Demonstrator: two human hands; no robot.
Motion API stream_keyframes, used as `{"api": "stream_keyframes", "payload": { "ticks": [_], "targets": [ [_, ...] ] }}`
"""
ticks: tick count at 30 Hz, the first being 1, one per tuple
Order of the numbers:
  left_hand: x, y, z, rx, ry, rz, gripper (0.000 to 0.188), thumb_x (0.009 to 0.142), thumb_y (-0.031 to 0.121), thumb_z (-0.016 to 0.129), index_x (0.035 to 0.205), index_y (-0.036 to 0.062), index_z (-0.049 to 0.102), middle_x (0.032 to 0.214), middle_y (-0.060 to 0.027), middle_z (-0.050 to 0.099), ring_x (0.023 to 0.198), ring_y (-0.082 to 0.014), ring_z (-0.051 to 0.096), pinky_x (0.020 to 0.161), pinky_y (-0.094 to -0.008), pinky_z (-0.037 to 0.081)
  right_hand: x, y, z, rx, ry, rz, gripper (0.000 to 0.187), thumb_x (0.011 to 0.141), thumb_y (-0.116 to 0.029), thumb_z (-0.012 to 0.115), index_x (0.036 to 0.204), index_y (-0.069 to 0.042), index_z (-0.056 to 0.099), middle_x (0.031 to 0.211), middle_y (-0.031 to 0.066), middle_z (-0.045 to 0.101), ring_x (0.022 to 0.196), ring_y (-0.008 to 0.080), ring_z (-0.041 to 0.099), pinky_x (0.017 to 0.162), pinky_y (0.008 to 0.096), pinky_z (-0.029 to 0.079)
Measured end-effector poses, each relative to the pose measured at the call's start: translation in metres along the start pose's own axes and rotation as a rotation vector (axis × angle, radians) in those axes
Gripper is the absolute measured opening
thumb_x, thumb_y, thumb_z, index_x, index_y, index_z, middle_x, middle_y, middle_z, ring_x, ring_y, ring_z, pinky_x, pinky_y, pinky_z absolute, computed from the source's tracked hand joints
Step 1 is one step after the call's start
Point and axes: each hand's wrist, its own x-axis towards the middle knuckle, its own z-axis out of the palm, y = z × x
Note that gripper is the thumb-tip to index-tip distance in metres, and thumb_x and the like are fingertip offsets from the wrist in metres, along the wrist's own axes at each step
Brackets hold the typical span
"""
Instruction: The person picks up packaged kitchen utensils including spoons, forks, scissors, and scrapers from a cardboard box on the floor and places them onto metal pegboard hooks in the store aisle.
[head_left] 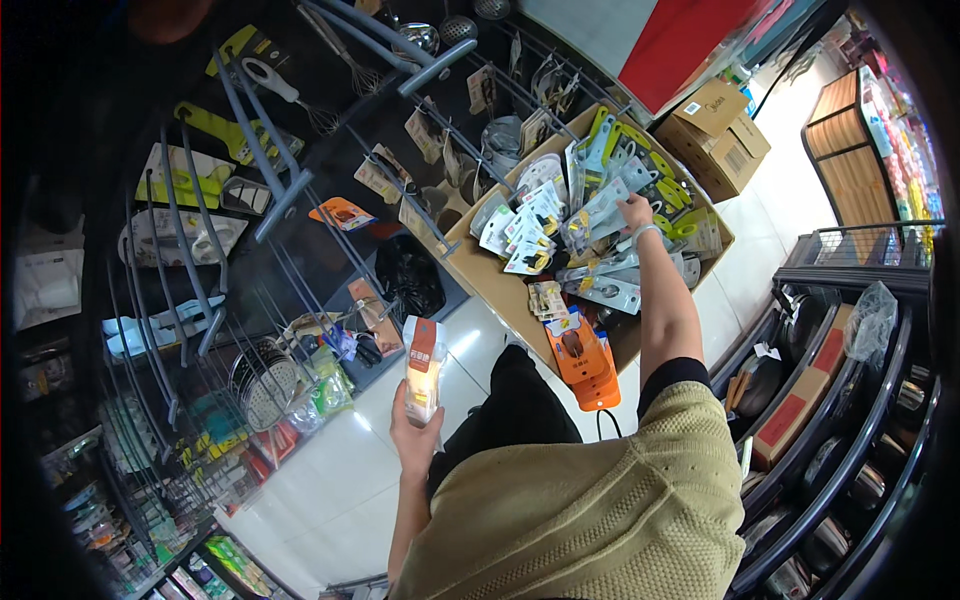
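Note:
My left hand [414,432] is wrapped round a clear package [424,378] with an orange-red header and something yellow inside, held upright beside my leg. Further ahead, my right hand [636,210] reaches into a large open cardboard box [505,300]. Its fingers are closed on the edge of a pale blue carded package [604,208]; what that package contains is hard to make out. Around it in the box lie white cards with yellow and black items [530,235] and green-handled kitchen tools [668,190]. Several orange packages [582,365] hang over the box's near edge.
A display wall with metal hooks [285,210] projects from the left, holding whisks [355,72] and other packaged goods. A black plastic bag [408,277] lies below it. Behind the big box stands a smaller carton [712,140]. Shelves of pans [760,380] line the right.

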Motion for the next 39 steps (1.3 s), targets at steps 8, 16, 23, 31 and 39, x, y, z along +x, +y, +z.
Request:
{"api": "stream_keyframes", "payload": {
  "ticks": [8, 16, 23, 31, 39],
  "targets": [
    [0.005, -0.003, 0.001, -0.014, -0.029, 0.014, 0.069, 0.066, 0.005, 0.071, 0.128, 0.0006, 0.041, 0.121, -0.0193, 0.051, 0.109, -0.029, 0.052, 0.093, -0.0373, 0.04, 0.024, 0.013, -0.007, -0.232, 0.045, 0.06, 0.035, 0.076, -0.023, 0.066, 0.106, -0.005, 0.062, 0.093, 0.0111, 0.064, 0.078, 0.0232, 0.061, 0.063, 0.0401, 0.054],
    [0.004, -0.005, -0.008, -0.014, 0.017, 0.061, 0.07, 0.066, 0.004, 0.07, 0.129, -0.0003, 0.04, 0.121, -0.0213, 0.051, 0.109, -0.03, 0.053, 0.091, -0.0375, 0.042, -0.075, 0.005, -0.048, -0.104, 0.236, -0.242, 0.026, 0.075, -0.02, 0.065, 0.094, -0.003, 0.067, 0.077, 0.0155, 0.066, 0.074, 0.0279, 0.065, 0.069, 0.0346, 0.049],
    [0.008, 0.012, -0.008, -0.47, -0.146, -0.11, 0.071, 0.07, 0.005, 0.07, 0.132, 0.002, 0.034, 0.113, -0.0102, 0.053, 0.099, -0.0182, 0.053, 0.085, -0.0311, 0.043, -0.185, -0.059, -0.115, -0.017, 0.163, -0.545, 0.019, 0.083, -0.015, 0.06, 0.094, 0.0, 0.066, 0.067, 0.0048, 0.063, 0.061, 0.0073, 0.053, 0.06, 0.0246, 0.044],
    [0.035, 0.092, 0.043, -0.975, -0.368, -0.047, 0.058, 0.074, 0.003, 0.067, 0.123, 0.0037, 0.035, 0.112, -0.0078, 0.048, 0.105, -0.0163, 0.048, 0.089, -0.029, 0.038, -0.291, -0.112, -0.119, 0.323, -0.167, -0.681, 0.02, 0.086, -0.014, 0.058, 0.095, 0.004, 0.064, 0.076, -0.0057, 0.057, 0.068, 0.0023, 0.045, 0.061, 0.0193, 0.037],
    [0.047, 0.135, 0.049, -1.256, -0.482, 0.015, 0.065, 0.073, 0.003, 0.063, 0.128, 0.0124, 0.03, 0.128, -0.0063, 0.04, 0.118, -0.0198, 0.038, 0.096, -0.0345, 0.038, -0.356, -0.101, -0.122, 0.375, -0.158, -0.763, 0.017, 0.08, 0.0, 0.061, 0.096, 0.006, 0.064, 0.087, 0.0018, 0.062, 0.071, 0.0041, 0.049, 0.062, 0.0187, 0.04]
  ]
}}
